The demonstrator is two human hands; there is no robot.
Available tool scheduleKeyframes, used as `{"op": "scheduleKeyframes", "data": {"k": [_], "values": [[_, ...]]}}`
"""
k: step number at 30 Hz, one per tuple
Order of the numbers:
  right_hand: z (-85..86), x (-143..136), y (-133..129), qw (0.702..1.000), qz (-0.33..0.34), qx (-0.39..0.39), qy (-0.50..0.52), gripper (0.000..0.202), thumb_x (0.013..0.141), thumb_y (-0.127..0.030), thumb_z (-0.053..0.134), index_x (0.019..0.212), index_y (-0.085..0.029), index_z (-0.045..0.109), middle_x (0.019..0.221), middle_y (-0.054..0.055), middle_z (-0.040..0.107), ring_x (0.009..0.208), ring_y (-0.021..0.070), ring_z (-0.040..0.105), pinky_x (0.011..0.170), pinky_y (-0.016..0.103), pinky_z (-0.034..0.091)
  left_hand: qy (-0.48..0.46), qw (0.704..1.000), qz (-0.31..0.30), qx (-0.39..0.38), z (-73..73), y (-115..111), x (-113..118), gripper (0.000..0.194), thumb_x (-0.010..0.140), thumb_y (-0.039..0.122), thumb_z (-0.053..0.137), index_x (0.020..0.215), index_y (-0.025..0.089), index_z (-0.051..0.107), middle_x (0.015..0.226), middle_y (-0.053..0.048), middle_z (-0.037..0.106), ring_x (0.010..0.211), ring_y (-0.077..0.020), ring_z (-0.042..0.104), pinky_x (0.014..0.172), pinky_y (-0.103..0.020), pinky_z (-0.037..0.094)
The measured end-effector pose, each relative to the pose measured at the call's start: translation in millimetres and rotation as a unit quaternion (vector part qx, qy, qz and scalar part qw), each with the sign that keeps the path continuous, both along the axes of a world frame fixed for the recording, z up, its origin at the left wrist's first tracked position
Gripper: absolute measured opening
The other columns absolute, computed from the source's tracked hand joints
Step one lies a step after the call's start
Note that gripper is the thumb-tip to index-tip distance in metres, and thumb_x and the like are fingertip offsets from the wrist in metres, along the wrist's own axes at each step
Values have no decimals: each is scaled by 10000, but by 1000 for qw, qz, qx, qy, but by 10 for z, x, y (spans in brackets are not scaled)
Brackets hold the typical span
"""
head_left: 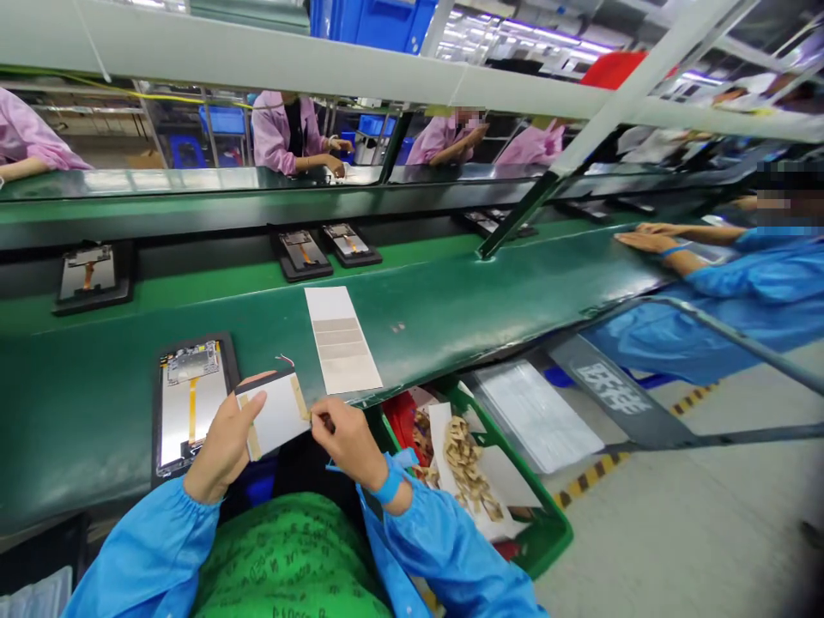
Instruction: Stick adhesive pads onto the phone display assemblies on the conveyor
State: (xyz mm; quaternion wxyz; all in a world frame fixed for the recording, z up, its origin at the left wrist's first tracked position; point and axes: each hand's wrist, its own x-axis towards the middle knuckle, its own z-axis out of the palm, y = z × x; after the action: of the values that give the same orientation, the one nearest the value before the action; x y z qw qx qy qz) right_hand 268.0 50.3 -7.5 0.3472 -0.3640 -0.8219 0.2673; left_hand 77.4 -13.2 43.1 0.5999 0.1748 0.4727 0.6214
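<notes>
My left hand (220, 439) grips a flat white battery (276, 414) by its left side, thumb on top. The battery has a dark upper edge, short thin wires at its top and tan adhesive strips near both ends. At its right end, the fingers of my right hand (351, 439) are pinched on the lower end of the right-hand tape strip (299, 398). Left of the battery, an opened tablet (172, 416) with an orange ribbon cable lies on the green bench. Beyond my right hand is a white sheet (331, 305) bearing greyish strips.
A green crate (547, 549) of tan scraps and white paper stands below the bench edge at right. Several tablets in black trays (95, 302) sit on the green conveyor (212, 264). A slanted post (521, 215) rises ahead. A co-worker's hands (650, 239) rest farther right.
</notes>
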Motion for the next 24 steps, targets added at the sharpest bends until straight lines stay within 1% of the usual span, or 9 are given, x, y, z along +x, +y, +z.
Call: {"op": "scheduleKeyframes", "data": {"k": [3, 5, 7, 9, 11, 13, 15, 17, 24], "values": [[44, 90, 211, 976, -120, -144, 110, 95, 885, -234, 538, 853, -194, 617, 699, 15, 693, 593, 160, 652, 593, 272, 527, -31, 999, -10, -29, -24, -62, -126, 684, 771, 370, 804, 1373, 158, 558, 1220, -154, 711, 1101, -319, 687, 985, -443, 542], [66, 143, 317, 956, -215, -137, 146, 111, 880, -259, 545, 862, -185, 625, 707, 28, 698, 595, 175, 659, 596, 294, 535, -54, 997, 13, -48, -60, -69, -203, 641, 781, 330, 793, 1358, 162, 573, 1209, -147, 717, 1095, -316, 692, 972, -444, 552], [94, 111, 309, 954, -261, -66, 128, 98, 886, -256, 561, 865, -190, 629, 740, 37, 695, 644, 187, 665, 641, 316, 542, -81, 994, 51, -52, -102, -46, -252, 584, 799, 294, 767, 1340, 164, 589, 1198, -135, 724, 1087, -306, 696, 966, -440, 557], [139, -22, 174, 978, -190, 25, 82, 88, 922, -220, 549, 904, -203, 633, 821, 53, 703, 756, 196, 677, 725, 327, 547, -105, 990, 80, -46, -140, -3, -265, 515, 820, 263, 735, 1309, 158, 611, 1166, -126, 736, 1071, -289, 703, 957, -426, 560], [201, -210, -28, 992, -37, 116, 27, 155, 961, -156, 501, 996, -214, 640, 926, 71, 708, 863, 197, 671, 786, 326, 543, -118, 987, 99, -37, -163, 43, -253, 456, 830, 243, 714, 1268, 143, 635, 1100, -121, 755, 1021, -268, 718, 925, -400, 570], [269, -386, -205, 975, 111, 187, -36, 228, 979, -102, 459, 1077, -205, 637, 957, 79, 705, 874, 194, 655, 762, 312, 539, -119, 986, 115, -29, -165, 73, -237, 426, 827, 229, 711, 1238, 138, 647, 1039, -111, 765, 956, -245, 730, 887, -375, 576], [327, -509, -302, 950, 190, 233, -90, 237, 988, -82, 441, 1089, -170, 637, 931, 87, 699, 825, 192, 636, 699, 302, 527, -119, 984, 129, -20, -152, 81, -231, 412, 830, 218, 701, 1232, 144, 647, 1026, -101, 764, 918, -228, 732, 866, -365, 576], [370, -573, -320, 933, 213, 263, -121, 226, 999, -87, 427, 1061, -137, 638, 897, 97, 690, 792, 194, 622, 662, 305, 516, -119, 983, 138, -15, -137, 73, -232, 392, 846, 210, 678, 1232, 150, 644, 1041, -99, 760, 910, -219, 730, 855, -359, 572], [427, -587, -301, 897, 193, 350, -191, 221, 977, -64, 435, 997, -125, 646, 760, 74, 624, 686, 194, 562, 585, 321, 458, -111, 982, 151, 3, -180, 59, -190, 411, 817, 272, 745, 1203, 161, 656, 1055, -87, 752, 946, -208, 716, 882, -334, 543]]}}
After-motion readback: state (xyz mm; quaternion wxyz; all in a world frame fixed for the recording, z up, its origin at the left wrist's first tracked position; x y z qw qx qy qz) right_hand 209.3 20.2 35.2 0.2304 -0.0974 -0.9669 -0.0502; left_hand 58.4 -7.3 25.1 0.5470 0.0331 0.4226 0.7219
